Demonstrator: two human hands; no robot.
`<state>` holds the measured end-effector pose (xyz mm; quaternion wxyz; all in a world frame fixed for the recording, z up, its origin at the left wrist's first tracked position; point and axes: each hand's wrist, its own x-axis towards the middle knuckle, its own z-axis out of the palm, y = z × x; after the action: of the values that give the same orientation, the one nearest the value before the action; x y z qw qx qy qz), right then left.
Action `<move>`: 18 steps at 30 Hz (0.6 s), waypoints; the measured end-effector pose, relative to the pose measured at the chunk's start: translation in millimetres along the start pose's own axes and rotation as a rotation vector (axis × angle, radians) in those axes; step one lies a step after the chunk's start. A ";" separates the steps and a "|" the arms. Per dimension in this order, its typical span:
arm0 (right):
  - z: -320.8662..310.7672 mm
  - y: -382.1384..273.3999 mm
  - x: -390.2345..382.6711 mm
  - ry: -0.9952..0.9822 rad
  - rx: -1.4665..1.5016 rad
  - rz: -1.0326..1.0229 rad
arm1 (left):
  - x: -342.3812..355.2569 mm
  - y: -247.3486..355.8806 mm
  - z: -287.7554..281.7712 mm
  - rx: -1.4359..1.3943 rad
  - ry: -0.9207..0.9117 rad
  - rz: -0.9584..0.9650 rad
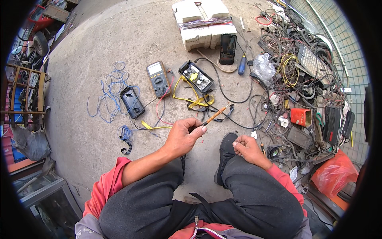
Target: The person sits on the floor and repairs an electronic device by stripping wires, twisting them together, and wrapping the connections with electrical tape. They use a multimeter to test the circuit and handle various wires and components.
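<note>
The left hand [184, 137] is clamping one pointed orange-brown tool [217, 114]; the right hand [251, 151] is pinching together. One multimeter [158, 79] and two black cases [133, 105] are lying ahead.

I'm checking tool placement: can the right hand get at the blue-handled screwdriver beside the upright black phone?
Probably yes, leaning forward: the right hand looks empty, and mainly thin black cables seem to lie between it and the screwdriver.
</note>
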<state>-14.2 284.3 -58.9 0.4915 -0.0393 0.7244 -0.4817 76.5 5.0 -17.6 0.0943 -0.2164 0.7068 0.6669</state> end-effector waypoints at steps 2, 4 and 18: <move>-0.6 0.6 0.5 -0.007 0.004 -0.010 | 0.0 1.1 -0.2 0.011 -0.002 0.001; -1.0 -0.5 0.4 -0.011 0.010 -0.024 | 0.3 -0.4 0.1 0.014 0.003 0.008; 30.7 -46.6 4.7 -0.254 0.302 -0.276 | -2.4 -3.4 13.5 0.090 -0.215 0.022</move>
<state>-13.0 236.7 -29.3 0.5082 -0.1242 0.5644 -0.6385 78.0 18.7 -20.9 0.1718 -0.1316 0.7240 0.6549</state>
